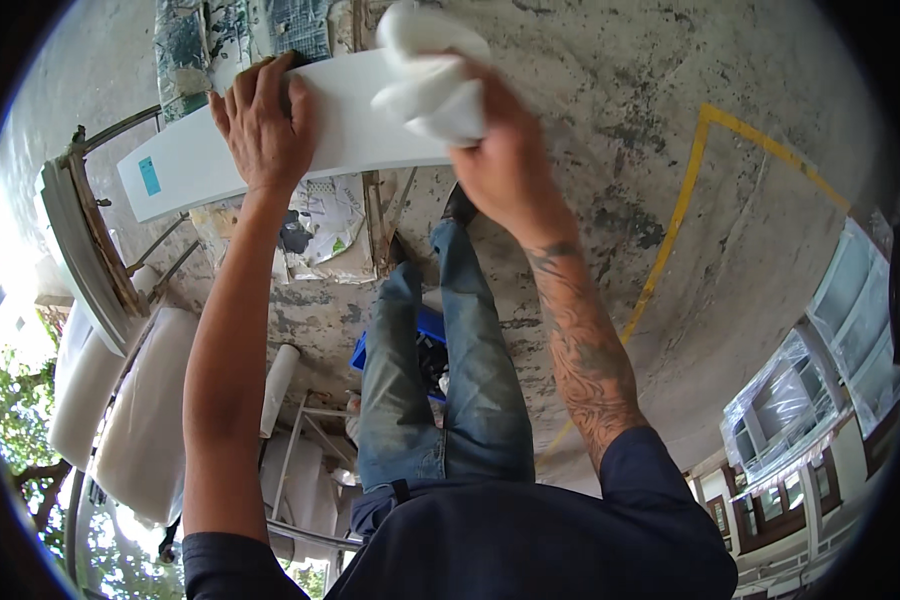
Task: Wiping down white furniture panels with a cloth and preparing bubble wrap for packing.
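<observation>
A long white panel [355, 120] with a small blue-green label near its left end lies across a support in front of me. My left hand [270, 125] rests on its left part, fingers spread toward the far edge and pressing on the surface. Over the panel's right end, my right hand [505, 145] is closed around a bunched white sheet [435, 95], soft-looking and folded over itself. Motion blurs that hand and the sheet, so whether the sheet is cloth or foam I cannot tell. The panel's right end is hidden behind them.
Metal rods and a frame [100, 200] carry grey curved strips [80, 255] at the left. Large white rolls [145, 420] stand below them. A blue crate [430, 325] sits by my legs. Plastic-wrapped pieces [785, 410] stand at the right, beyond a yellow floor line [695, 180].
</observation>
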Available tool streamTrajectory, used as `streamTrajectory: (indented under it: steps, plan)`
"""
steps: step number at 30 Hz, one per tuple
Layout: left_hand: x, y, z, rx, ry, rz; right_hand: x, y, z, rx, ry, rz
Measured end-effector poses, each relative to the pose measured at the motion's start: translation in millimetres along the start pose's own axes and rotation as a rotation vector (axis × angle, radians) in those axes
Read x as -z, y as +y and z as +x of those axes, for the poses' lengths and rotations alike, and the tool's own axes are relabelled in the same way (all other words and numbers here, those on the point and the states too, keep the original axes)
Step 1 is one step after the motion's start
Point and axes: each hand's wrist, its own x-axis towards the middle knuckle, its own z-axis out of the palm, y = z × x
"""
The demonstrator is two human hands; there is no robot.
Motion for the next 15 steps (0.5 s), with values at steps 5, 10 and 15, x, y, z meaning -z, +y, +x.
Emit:
streamTrajectory:
  steps: [5,10,15]
  plan:
    - [1.7,3.6,-2.5,0.028,-0.008,-0.001,-4.0,-5.6,-13.5,0.045,-0.277,-0.257]
    - [3.6,4.6,-3.1,0.047,0.025,-0.004,7.5,-22.2,-38.2,0.033,-0.381,-0.372]
    - [-5.8,-1.0,-2.9,0.011,0.106,-0.009,-3.1,-16.6,-38.2,0.09,-0.38,-0.447]
